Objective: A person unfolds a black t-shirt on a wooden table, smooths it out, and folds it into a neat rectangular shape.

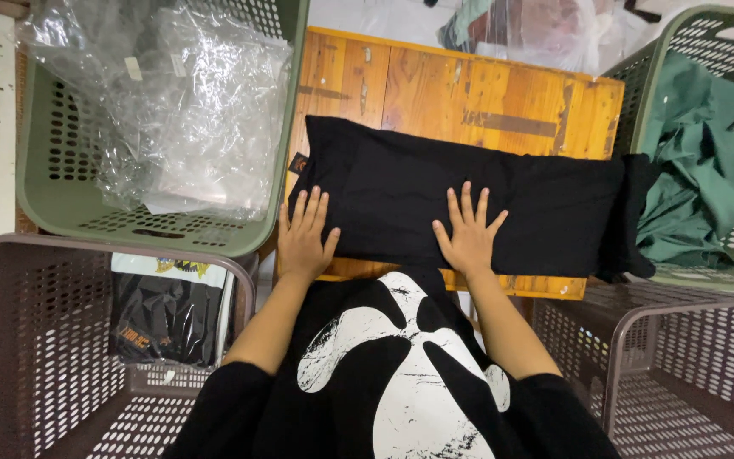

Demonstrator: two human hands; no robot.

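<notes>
Both my palms press flat on a folded black garment [469, 195] lying on the wooden worktop [435, 85].

My left hand [303, 238] lies palm down on the garment's near left corner, fingers [309, 208] straight, slightly spread and pointing away from me, gripping nothing. My right hand [469, 234] lies the same way on the garment's near edge around its middle, fingers fanned wider, also holding nothing. The garment's long axis runs left to right across the worktop, its right end drooping over toward a green basket [681, 51] of green cloth [707, 161]. Left of the garment stands another green basket [53, 195] filled with clear plastic bags [180, 110].
</notes>
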